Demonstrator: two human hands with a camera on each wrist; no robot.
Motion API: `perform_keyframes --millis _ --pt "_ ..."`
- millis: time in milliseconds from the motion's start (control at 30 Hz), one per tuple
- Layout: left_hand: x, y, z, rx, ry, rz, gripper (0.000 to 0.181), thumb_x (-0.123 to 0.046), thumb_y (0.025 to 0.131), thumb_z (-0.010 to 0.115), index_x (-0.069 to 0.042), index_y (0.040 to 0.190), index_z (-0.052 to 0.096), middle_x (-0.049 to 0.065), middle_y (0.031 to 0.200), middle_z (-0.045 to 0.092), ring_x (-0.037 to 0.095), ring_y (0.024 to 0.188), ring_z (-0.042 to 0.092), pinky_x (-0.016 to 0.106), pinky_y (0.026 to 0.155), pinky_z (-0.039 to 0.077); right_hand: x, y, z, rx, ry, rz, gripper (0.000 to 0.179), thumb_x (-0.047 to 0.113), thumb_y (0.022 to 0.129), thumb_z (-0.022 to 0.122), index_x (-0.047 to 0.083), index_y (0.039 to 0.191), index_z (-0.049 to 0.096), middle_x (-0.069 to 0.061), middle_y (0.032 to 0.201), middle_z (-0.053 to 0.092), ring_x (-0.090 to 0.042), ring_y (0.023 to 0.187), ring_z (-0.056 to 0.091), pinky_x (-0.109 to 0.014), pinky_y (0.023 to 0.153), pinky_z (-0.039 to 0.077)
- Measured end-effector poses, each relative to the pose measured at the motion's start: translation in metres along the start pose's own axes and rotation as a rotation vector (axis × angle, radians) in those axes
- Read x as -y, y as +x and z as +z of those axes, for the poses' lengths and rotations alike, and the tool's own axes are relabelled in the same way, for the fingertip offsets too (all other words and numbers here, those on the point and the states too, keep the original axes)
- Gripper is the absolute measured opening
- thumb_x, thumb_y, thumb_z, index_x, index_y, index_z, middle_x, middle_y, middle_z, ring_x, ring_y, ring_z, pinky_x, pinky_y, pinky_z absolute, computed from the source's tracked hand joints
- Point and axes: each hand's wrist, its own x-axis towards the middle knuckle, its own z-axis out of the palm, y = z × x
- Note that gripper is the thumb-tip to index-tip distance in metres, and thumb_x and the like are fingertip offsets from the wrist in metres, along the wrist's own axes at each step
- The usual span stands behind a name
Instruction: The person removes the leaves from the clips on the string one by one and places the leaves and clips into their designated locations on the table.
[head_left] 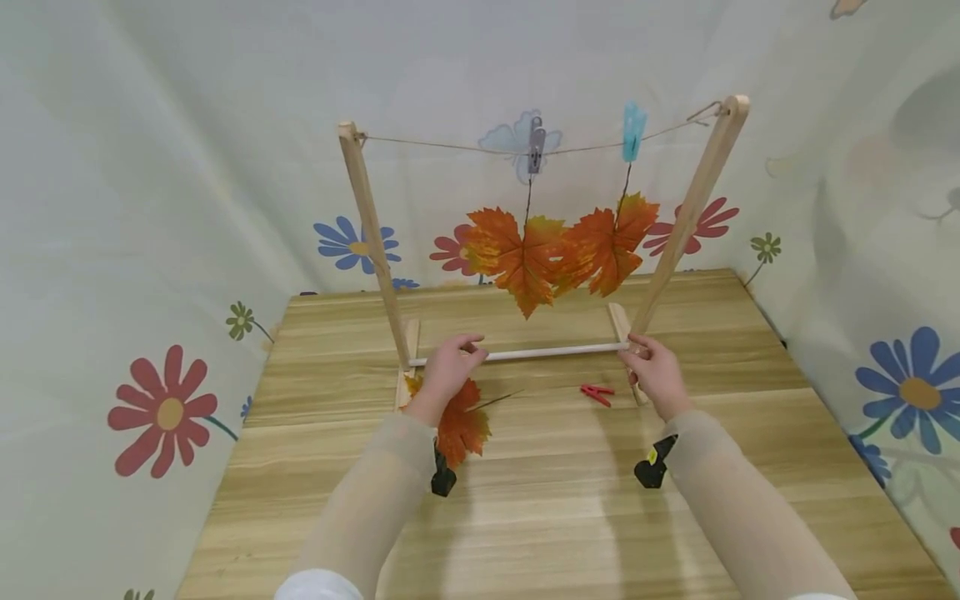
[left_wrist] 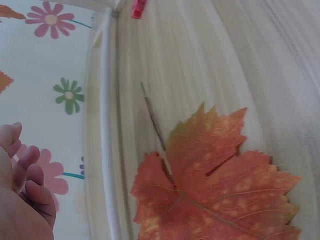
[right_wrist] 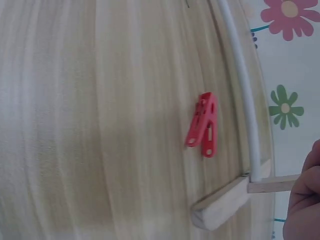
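Note:
A wooden frame's right post (head_left: 686, 221) rises from its foot, and my right hand (head_left: 656, 371) pinches it low down. In the right wrist view that hand (right_wrist: 306, 192) shows only at the edge, by the post (right_wrist: 272, 184). My left hand (head_left: 448, 371) hovers near the white rod (head_left: 555, 352), fingers loosely bent around nothing. Below it an orange maple leaf (head_left: 463, 425) with a thin stem lies flat on the table, partly covered by the left forearm. A red clothespin (head_left: 597, 393) lies near the right foot of the frame.
A string (head_left: 442, 146) runs between the posts. From it hang two orange leaves, one under a grey clothespin (head_left: 536, 146), the other under a blue clothespin (head_left: 633, 133). The left post (head_left: 375, 242) stands behind the left hand. A flowered cloth (head_left: 187, 167) surrounds the wooden table (head_left: 540, 533).

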Motion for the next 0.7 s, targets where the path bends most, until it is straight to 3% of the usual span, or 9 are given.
perform_keyframes --millis 300,600,700 --pt "-0.026 0.005 -0.020 -0.044 -0.170 -0.025 0.033 -0.038 0.089 0.063 -0.023 0.118 0.065 -0.001 0.101 0.061 0.018 0.065 0.049 0.030 0.056 0.040 0.041 0.004 -0.014 -0.064 0.061 -0.119 0.051 0.030 0.092 0.060 0.006 0.136 0.048 -0.001 0.078 0.053 -0.007 0.055 0.052 -0.020 0.048 0.041" --pt "-0.050 0.012 -0.032 -0.096 -0.234 0.017 0.034 -0.036 0.088 0.064 -0.022 0.119 0.065 -0.001 0.100 0.060 0.017 0.056 0.040 0.030 0.051 0.035 0.083 0.004 -0.027 -0.070 0.171 -0.184 0.047 0.028 0.091 0.061 0.008 0.133 0.050 0.001 0.080 0.057 -0.010 0.055 0.052 -0.020 0.048 0.043" --pt "-0.058 0.015 -0.038 -0.119 -0.230 0.035 0.033 -0.034 0.088 0.064 -0.021 0.118 0.066 0.000 0.098 0.061 0.017 0.058 0.044 0.031 0.053 0.037 0.093 0.004 -0.029 -0.080 0.200 -0.183 0.046 0.028 0.091 0.062 0.008 0.132 0.051 0.003 0.078 0.058 -0.010 0.053 0.051 -0.021 0.049 0.045"
